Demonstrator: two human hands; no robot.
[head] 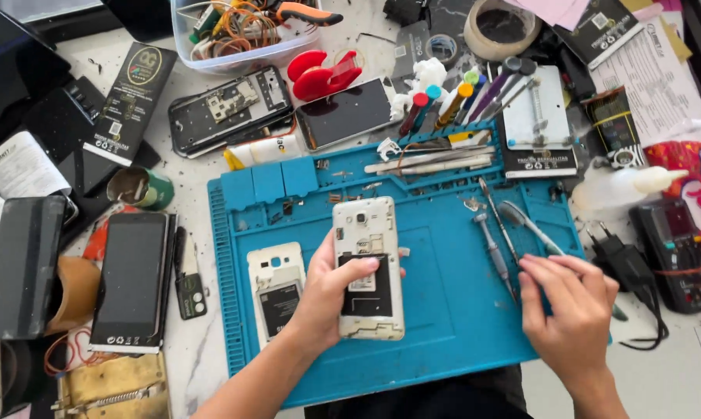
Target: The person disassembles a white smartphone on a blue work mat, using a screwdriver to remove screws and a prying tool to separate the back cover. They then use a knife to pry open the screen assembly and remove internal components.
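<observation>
left hand (331, 291) fingers grip opened white phone (368, 268) at blue mat (443, 310) centre | right hand (571, 310) fingers pinch tweezers (530, 225) near mat's right edge | back cover (276, 287) just left; screwdrivers (496, 233) between hands

My left hand (331, 299) reaches in from the near edge, forearm bare, fingers (362, 268) curled in a grip, thumb on top. My right hand (571, 310) sits further right, fingers pinched together.
</observation>
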